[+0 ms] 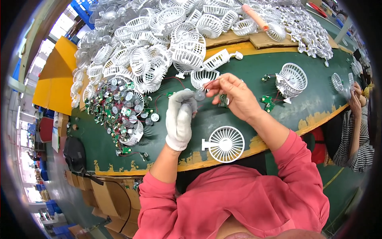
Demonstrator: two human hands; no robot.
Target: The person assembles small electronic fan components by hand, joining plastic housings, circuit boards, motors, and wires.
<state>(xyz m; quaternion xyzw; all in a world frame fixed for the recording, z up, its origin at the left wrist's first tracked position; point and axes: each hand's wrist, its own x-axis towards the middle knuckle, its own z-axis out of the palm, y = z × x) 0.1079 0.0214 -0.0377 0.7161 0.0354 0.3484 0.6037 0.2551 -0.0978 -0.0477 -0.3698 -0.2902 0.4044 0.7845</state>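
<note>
My left hand (pixel 179 121), in a pale glove, is closed on a small round grey motor (pixel 199 95) above the green table. My bare right hand (pixel 235 96) pinches thin red wires (pixel 211 83) close to that motor. A small green circuit board (pixel 224 101) shows just under the right fingers; whether they grip it I cannot tell. Below both hands, near the table's front edge, a round white fan guard (pixel 226 144) lies flat. To the left spreads a heap of motors and green circuit boards (pixel 126 105) with red wires.
A large pile of white fan guards (pixel 155 36) covers the table's far side. Right of my hands stand white guards (pixel 292 79) beside circuit boards (pixel 268 103). An orange stick-like tool (pixel 255 18) rests at the back. Another person's hand (pixel 355 101) is at the far right.
</note>
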